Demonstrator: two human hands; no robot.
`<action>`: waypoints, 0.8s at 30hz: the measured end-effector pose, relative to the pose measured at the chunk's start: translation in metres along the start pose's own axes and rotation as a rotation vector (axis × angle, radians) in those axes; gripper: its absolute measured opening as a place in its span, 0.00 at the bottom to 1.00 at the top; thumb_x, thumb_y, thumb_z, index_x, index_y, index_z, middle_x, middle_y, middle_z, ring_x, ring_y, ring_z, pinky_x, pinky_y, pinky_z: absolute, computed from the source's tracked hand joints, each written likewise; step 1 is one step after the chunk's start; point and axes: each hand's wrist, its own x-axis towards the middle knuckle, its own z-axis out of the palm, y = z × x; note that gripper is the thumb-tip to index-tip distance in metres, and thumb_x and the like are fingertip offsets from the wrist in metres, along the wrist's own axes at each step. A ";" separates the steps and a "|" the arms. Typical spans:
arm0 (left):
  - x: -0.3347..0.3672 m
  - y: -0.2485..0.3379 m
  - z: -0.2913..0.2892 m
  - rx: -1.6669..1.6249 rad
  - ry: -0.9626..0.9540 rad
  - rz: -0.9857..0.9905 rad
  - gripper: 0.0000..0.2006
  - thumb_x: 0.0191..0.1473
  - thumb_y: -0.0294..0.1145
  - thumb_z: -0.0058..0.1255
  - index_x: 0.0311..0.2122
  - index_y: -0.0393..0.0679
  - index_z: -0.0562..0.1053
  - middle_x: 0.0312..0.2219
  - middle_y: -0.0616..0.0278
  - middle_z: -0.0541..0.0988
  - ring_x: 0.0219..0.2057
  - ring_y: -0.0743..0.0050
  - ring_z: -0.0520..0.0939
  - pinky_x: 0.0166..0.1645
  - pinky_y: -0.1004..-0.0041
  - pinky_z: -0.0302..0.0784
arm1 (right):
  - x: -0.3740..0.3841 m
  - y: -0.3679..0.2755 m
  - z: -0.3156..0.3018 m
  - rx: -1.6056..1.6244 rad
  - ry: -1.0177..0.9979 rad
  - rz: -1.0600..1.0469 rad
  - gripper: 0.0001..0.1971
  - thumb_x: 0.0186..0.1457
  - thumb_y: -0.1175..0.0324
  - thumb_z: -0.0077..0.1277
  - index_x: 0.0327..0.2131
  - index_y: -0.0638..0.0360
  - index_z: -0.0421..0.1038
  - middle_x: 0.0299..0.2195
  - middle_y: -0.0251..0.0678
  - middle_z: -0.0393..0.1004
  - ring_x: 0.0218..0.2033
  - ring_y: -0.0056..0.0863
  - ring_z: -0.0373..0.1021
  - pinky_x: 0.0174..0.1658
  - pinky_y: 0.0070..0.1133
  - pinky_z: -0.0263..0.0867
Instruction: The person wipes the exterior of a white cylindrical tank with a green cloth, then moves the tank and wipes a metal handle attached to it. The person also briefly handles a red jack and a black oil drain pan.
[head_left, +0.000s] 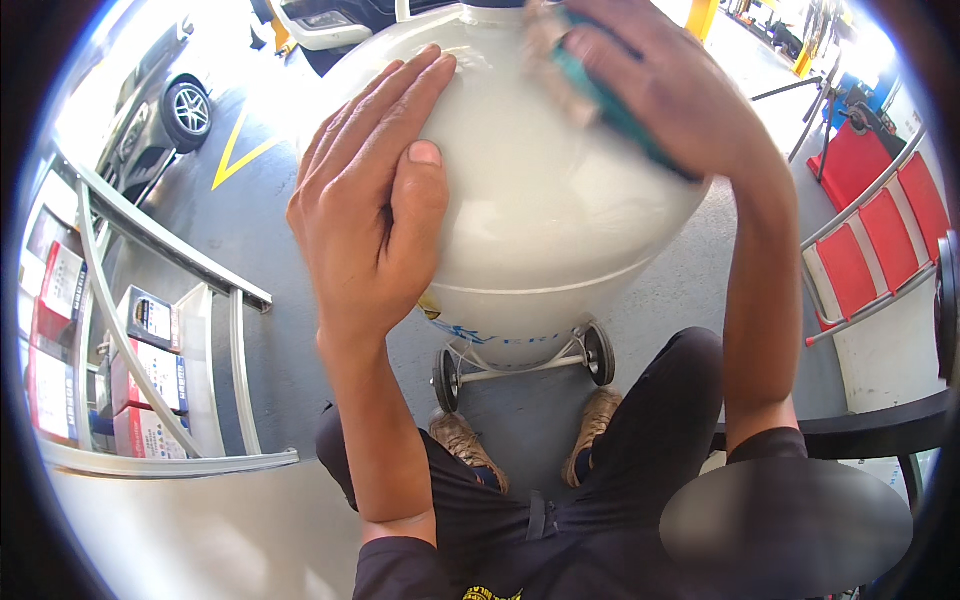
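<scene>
To rub the rounded shell well, we do best to lay the teal and beige pad (pixel 592 92) flat against it, press evenly, and follow the curve in overlapping strokes, with the bracing palm clear of the path; since the load sits on wheels, a hard sideways push could make it roll or rock. Our bare left hand (pixel 375 190) is spread out flat, its fingers straight and close together and its thumb alongside, and it rests on the near left of the shell, holding nothing. Our bare right hand (pixel 665 95) curls over the pad on the upper right of that shell; blur hides whether the pad is cloth or sponge. Under both hands, right in front of us, stands the big glossy white rounded tank (pixel 540 220). Below it show two black-tyred wheels (pixel 599 355) joined by a white tubular bar, near our tan lace-up shoes (pixel 465 445) on the grey painted floor (pixel 270 370). Off to our left, a pale metal frame stands around printed cardboard boxes (pixel 150 375); to our right are red-panelled seats (pixel 885 240). Farther off, a dark car (pixel 130 150) stands at the upper left.
</scene>
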 end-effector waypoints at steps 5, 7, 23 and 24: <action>-0.002 0.000 0.006 0.022 0.005 -0.003 0.20 0.62 0.37 0.48 0.53 0.42 0.84 0.52 0.53 0.86 0.59 0.49 0.83 0.66 0.58 0.72 | 0.017 0.047 0.002 -0.005 -0.024 0.164 0.17 0.72 0.63 0.43 0.53 0.66 0.72 0.49 0.51 0.75 0.54 0.45 0.72 0.60 0.36 0.66; -0.004 -0.002 0.000 0.035 0.007 -0.007 0.20 0.62 0.37 0.47 0.53 0.43 0.84 0.52 0.53 0.86 0.58 0.50 0.83 0.66 0.58 0.72 | 0.003 -0.027 -0.008 0.135 -0.070 0.142 0.17 0.72 0.62 0.44 0.54 0.64 0.72 0.51 0.50 0.75 0.56 0.44 0.71 0.60 0.35 0.66; -0.003 -0.001 -0.004 0.030 0.029 -0.002 0.21 0.59 0.35 0.48 0.52 0.44 0.85 0.52 0.53 0.86 0.58 0.51 0.84 0.67 0.58 0.72 | 0.010 0.021 0.013 0.133 0.068 -0.161 0.21 0.69 0.58 0.51 0.52 0.67 0.79 0.51 0.51 0.79 0.53 0.44 0.75 0.61 0.33 0.68; -0.002 -0.001 -0.001 0.013 0.030 -0.001 0.21 0.59 0.35 0.48 0.52 0.44 0.85 0.52 0.54 0.86 0.58 0.51 0.84 0.67 0.58 0.72 | 0.013 0.028 0.009 0.093 0.038 -0.111 0.21 0.69 0.58 0.51 0.52 0.67 0.80 0.52 0.51 0.79 0.53 0.44 0.75 0.61 0.32 0.68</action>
